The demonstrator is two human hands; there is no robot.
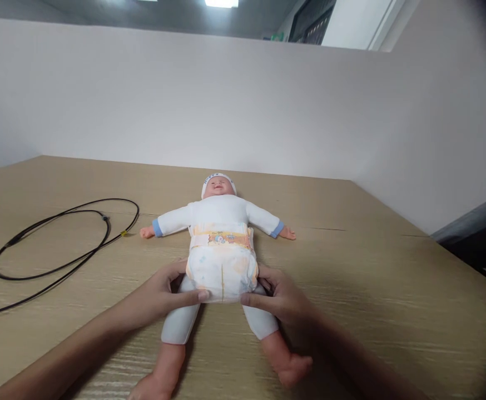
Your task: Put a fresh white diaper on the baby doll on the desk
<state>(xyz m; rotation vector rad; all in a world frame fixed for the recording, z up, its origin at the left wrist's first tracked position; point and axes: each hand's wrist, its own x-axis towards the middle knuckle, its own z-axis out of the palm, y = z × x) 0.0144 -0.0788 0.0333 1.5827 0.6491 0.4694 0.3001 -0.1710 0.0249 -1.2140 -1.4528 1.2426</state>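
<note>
A baby doll point(218, 214) in a white suit with blue cuffs lies on its back on the wooden table point(351, 266), head away from me, arms spread. It wears a white diaper point(222, 266) with an orange printed waistband. My left hand point(159, 297) grips the diaper's lower left side at the doll's thigh, thumb stretched along the bottom edge. My right hand point(278, 294) holds the lower right side in the same way, its thumb pointing inward. Both hands have fingers curled under the doll's hips.
A black cable point(65, 244) lies looped on the table to the left of the doll. A white partition wall point(226, 100) stands behind the table. The table's right edge drops off toward a dark area point(480, 244).
</note>
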